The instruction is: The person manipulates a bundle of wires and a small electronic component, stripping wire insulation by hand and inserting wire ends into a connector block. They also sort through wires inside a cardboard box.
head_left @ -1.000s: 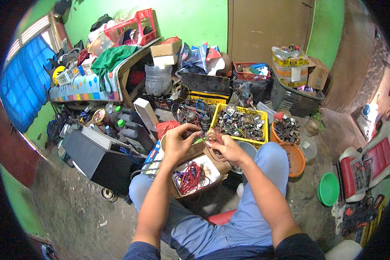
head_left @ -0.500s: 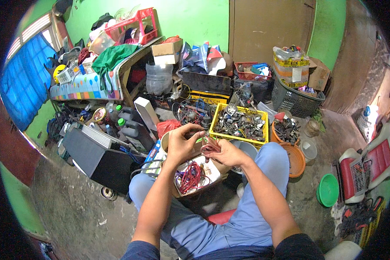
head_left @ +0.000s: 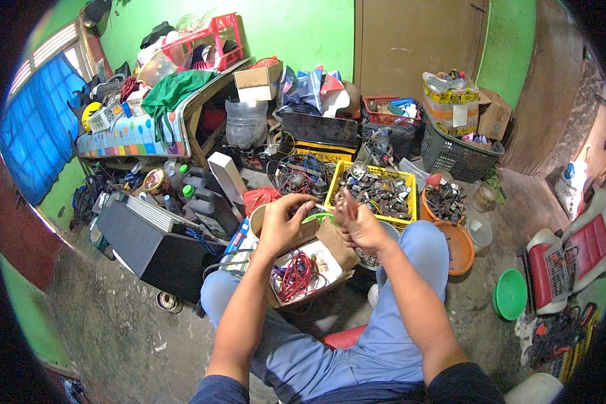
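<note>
Between my knees sits a cardboard box (head_left: 345, 276) with a white container holding red and purple cables (head_left: 293, 276). Above it, my left hand (head_left: 286, 219) pinches what looks like a thin wire, its fingertips just left of the other hand. My right hand (head_left: 362, 225) grips a reddish bundle of wire (head_left: 347, 205), held upright in front of the yellow crate (head_left: 404, 188); fine detail in the fingers is small. A loose flap of brown cardboard (head_left: 333, 239) shows under my hands. A green rim of a container (head_left: 320, 217) lies just behind the box.
Orange basins (head_left: 461, 259) and a green bowl (head_left: 508, 294) stand to the right, beside a red-and-white seat (head_left: 579, 249). A black case (head_left: 161, 256), plastic jugs (head_left: 205, 205) and a white column (head_left: 225, 175) are at the left. A cluttered table (head_left: 131, 138) stands behind.
My right hand has turned upward, raising the wire bundle from flat to upright and uncovering the cardboard flap beneath. My left hand has shifted only slightly.
</note>
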`<move>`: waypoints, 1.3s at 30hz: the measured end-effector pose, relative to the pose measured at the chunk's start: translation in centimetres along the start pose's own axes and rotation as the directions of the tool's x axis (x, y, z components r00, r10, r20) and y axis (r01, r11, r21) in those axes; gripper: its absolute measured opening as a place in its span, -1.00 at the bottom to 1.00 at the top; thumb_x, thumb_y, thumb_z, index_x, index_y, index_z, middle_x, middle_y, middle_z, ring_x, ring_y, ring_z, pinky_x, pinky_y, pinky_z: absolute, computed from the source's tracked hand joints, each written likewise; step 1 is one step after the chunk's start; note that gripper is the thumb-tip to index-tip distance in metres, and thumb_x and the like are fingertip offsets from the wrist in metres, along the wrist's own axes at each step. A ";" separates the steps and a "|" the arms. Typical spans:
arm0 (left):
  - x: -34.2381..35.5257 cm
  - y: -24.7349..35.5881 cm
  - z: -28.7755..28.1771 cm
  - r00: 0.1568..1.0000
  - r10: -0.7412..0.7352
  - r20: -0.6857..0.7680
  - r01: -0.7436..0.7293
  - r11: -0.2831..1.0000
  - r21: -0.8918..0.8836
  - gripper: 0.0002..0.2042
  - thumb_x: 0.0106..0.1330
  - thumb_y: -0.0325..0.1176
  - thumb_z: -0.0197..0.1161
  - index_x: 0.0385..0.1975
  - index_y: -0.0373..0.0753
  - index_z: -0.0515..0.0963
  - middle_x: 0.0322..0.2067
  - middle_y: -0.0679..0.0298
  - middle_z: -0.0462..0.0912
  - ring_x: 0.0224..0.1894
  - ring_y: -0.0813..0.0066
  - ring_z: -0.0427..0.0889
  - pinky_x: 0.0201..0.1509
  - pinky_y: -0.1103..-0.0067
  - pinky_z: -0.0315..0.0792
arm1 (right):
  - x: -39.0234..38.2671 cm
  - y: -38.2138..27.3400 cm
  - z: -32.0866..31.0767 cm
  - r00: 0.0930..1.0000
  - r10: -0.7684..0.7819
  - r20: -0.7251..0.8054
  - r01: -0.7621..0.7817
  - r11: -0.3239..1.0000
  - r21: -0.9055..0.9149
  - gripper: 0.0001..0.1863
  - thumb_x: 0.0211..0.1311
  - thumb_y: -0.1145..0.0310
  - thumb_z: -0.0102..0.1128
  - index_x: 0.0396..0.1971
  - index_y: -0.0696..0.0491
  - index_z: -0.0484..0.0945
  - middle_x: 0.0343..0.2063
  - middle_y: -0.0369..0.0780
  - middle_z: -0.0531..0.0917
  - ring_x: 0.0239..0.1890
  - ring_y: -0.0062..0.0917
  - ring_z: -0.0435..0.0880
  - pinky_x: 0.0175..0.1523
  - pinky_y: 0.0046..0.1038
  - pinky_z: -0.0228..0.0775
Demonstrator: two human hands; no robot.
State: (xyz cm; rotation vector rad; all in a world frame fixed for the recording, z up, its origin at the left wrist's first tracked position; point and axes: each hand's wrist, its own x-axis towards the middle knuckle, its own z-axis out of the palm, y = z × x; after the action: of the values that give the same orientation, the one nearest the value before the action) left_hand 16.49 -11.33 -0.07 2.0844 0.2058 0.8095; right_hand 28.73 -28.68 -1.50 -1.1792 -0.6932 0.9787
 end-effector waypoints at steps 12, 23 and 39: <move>-1.0 0.0 1.7 0.866 -0.181 0.466 0.430 0.745 -0.510 -0.83 0.43 -0.33 0.21 -0.28 -0.33 0.56 -0.39 0.28 0.64 -0.30 0.59 0.59 -0.19 0.61 0.47 | 0.5 -0.2 -0.9 0.967 -0.031 -0.252 0.047 0.997 0.058 -0.60 0.30 0.02 0.31 -0.40 -0.04 0.32 -0.73 -0.49 0.23 -0.81 -0.80 0.11 -0.75 -0.62 -0.13; -0.6 0.5 1.4 0.899 -0.286 0.333 0.409 0.820 -0.400 -0.79 0.32 -0.37 0.35 -0.19 -0.39 0.63 -0.39 0.30 0.66 -0.38 0.64 0.56 -0.27 0.64 0.46 | 1.2 1.8 -0.5 0.991 -0.066 -0.116 0.057 0.995 -0.077 -0.42 0.15 -0.20 0.35 -0.20 -0.01 0.35 -0.65 -0.47 0.30 -0.76 -0.81 0.15 -0.70 -0.64 0.04; -1.1 1.4 2.8 0.929 -0.315 0.195 0.369 0.831 -0.416 -0.81 0.24 -0.37 0.42 -0.32 -0.39 0.65 -0.48 0.27 0.68 -0.48 0.66 0.58 -0.45 0.68 0.42 | 0.3 1.0 0.4 0.990 -0.134 0.031 0.137 0.951 -0.279 -0.49 0.24 -0.14 0.26 -0.26 0.07 0.49 -0.56 -0.38 0.52 -0.64 -0.77 0.41 -0.58 -0.63 0.22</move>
State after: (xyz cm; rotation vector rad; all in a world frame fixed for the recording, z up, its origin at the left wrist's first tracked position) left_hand 17.14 -14.52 -0.68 1.5885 0.2899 0.4556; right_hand 28.23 -28.17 -2.37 -1.3530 -0.9333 0.7893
